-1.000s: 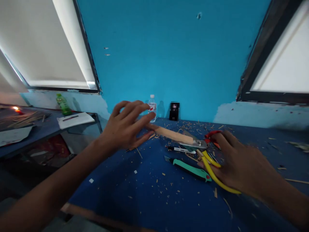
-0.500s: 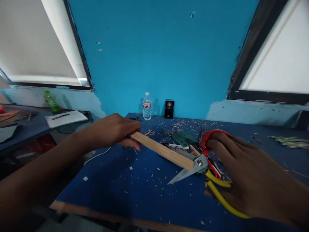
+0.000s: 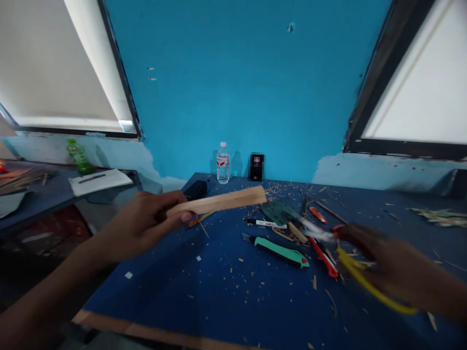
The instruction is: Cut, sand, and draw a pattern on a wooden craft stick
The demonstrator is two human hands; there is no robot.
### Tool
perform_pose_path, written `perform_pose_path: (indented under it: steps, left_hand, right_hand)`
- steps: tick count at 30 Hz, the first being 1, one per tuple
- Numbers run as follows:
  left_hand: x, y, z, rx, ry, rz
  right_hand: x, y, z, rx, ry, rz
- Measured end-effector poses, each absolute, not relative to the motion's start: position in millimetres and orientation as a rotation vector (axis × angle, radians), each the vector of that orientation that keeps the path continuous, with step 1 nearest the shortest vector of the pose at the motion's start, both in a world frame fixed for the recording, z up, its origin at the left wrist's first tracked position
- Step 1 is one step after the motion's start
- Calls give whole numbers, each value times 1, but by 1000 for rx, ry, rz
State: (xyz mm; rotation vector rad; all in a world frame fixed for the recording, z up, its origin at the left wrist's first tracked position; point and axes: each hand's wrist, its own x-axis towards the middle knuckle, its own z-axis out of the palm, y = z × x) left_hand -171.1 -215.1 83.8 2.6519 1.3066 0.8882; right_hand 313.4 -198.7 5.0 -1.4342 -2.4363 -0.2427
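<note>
Fingers and thumb of the left hand (image 3: pixel 146 218) pinch one end of a flat wooden strip (image 3: pixel 222 200), which juts rightward above the blue table (image 3: pixel 219 296), clear of its surface. It looks light, stiff and thin, probably easy to snap, best gripped near the middle. The right hand (image 3: pixel 394 265), blurred, is wrapped around yellow-handled scissors (image 3: pixel 350 262). Around them lie a teal utility knife (image 3: pixel 279 250), a marker (image 3: pixel 264 223) and wood shavings. A water bottle (image 3: pixel 223 163) stands by the blue wall.
</note>
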Motion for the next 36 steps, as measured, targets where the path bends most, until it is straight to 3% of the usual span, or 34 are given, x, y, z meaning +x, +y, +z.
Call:
perform_pose_path:
  steps: [3,7,13,20,22,28,33,36]
  left_hand:
    - [-151,-214,77,2580,1251,839]
    - [-135,-205,65,2462,1185,827]
    - [-125,-189,44,2353,1100,769]
    - [-108,-181,29,2344,939,808]
    - [-98,-176,31,2383,885,860]
    - [-69,-161,66,2603,649,1036]
    - [-58,-184,109,2565,462,1524]
    - [-54,-194,121,2731,368,1550]
  right_hand:
    - [262,-210,-13,-1461,-2583,-246]
    - [208,-207,-29,-1512,-2576,140]
    - [192,-191,-40,-1414,-2557,325]
    - [190,-202,25,-1283,-2286,376]
    - [183,-206,55,-1046,-2118,448]
    - [168,-206,105,-686,-2136,20]
    - [169,-205,110,-680,-2231,-186]
    - [171,-204,107,-600,-2245,-347]
